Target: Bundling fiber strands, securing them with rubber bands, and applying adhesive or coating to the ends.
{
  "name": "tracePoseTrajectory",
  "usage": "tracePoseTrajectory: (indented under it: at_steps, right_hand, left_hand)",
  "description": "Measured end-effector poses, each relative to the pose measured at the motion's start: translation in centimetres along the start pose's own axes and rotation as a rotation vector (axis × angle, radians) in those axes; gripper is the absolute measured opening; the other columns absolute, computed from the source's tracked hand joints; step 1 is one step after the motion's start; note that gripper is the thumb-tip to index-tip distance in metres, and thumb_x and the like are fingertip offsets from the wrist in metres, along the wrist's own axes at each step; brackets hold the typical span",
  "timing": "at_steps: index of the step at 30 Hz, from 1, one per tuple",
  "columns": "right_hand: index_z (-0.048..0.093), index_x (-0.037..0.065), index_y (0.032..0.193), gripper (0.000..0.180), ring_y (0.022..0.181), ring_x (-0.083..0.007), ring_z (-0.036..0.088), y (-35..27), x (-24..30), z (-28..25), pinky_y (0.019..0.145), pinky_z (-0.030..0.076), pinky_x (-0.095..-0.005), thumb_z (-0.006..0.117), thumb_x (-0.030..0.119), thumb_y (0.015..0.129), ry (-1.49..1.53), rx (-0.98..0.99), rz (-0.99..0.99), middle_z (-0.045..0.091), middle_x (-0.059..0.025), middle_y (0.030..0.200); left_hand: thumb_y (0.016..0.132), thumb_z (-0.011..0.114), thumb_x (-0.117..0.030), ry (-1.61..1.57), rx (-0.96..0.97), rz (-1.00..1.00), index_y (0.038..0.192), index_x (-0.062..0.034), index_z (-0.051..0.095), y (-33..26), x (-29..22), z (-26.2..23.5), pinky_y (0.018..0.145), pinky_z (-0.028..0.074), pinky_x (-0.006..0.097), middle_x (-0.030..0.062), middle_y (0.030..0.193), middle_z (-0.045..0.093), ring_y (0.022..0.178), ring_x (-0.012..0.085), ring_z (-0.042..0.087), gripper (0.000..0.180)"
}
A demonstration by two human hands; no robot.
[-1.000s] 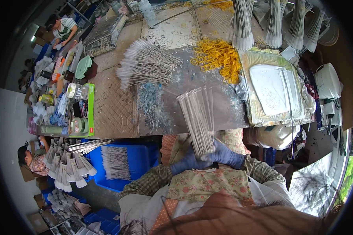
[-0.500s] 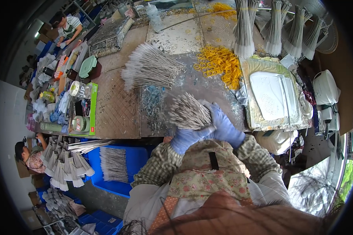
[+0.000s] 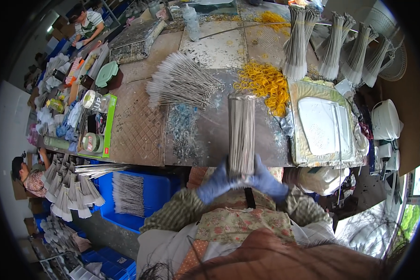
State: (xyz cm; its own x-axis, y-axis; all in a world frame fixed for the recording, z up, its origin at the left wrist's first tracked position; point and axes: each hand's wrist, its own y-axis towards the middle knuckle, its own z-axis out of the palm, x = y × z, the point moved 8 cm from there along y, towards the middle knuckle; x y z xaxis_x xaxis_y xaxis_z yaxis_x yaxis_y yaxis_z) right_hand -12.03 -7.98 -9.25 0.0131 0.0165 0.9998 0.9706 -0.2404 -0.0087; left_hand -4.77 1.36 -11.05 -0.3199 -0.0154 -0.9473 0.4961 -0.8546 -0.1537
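Both my hands wear blue gloves and grip the near end of a tight bundle of thin grey sticks [image 3: 241,133]. My left hand [image 3: 215,184] clasps it from the left, my right hand [image 3: 265,180] from the right. The bundle points straight away from me, lying across the front edge of the metal worktable [image 3: 140,135]. A loose fan of the same grey sticks [image 3: 179,84] lies on the table beyond, to the left. A heap of yellow rubber bands [image 3: 266,84] lies just right of the bundle's far end.
A foil-lined tray [image 3: 326,123] sits to the right. Upright stick bundles [image 3: 331,44] stand at the back right. A green box [image 3: 108,123], tape rolls and clutter fill the left edge. A blue crate [image 3: 140,191] with sticks is below left. Other people [image 3: 86,21] work nearby.
The bundle was fanned out and tilted left half a second ago. Now it is squared up, tight and pointing straight ahead, with both hands at its near end.
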Motion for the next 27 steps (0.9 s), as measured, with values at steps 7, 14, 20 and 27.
tracePoseTrajectory:
  at_steps: [7,14,20,27]
  right_hand:
    - [0.023,-0.005,0.140,0.096,0.116,-0.0205,0.051,-3.2,0.2,1.7,0.096,0.046,-0.0330,0.077,0.044,0.077,0.378,-0.019,0.320,0.050,-0.0152,0.128]
    - [0.031,-0.001,0.137,0.088,0.109,-0.0183,0.056,-3.9,-3.2,1.9,0.094,0.049,-0.0309,0.081,0.034,0.074,0.585,-0.045,0.460,0.057,-0.0111,0.123]
    - [0.041,-0.001,0.132,0.077,0.107,-0.0152,0.056,-4.3,-0.2,1.2,0.093,0.048,-0.0308,0.080,0.034,0.075,0.492,-0.148,0.262,0.059,-0.0076,0.120]
    - [0.042,0.001,0.133,0.076,0.107,-0.0151,0.056,-3.1,-2.7,2.9,0.092,0.049,-0.0305,0.083,0.027,0.074,0.440,0.099,0.365,0.059,-0.0070,0.121]
  left_hand:
    - [0.066,0.087,-0.018,0.115,-0.083,-0.433,0.133,-0.0030,0.039,-4.1,0.5,1.1,0.092,0.050,0.036,0.0115,0.120,0.056,0.111,0.0212,0.056,0.084]
    - [0.076,0.078,-0.006,-0.121,-0.102,-0.307,0.123,-0.0020,0.051,-3.6,2.8,1.2,0.090,0.052,0.031,0.0078,0.116,0.061,0.105,0.0172,0.059,0.054]
    - [0.077,0.078,-0.009,0.202,-0.025,-0.120,0.122,-0.0016,0.054,-3.7,-3.5,2.3,0.087,0.053,0.031,0.0077,0.113,0.063,0.102,0.0174,0.061,0.051]
    - [0.080,0.076,-0.015,0.153,0.128,-0.189,0.127,-0.0035,0.051,-4.4,4.7,1.8,0.092,0.050,0.030,0.0073,0.115,0.062,0.104,0.0172,0.059,0.054]
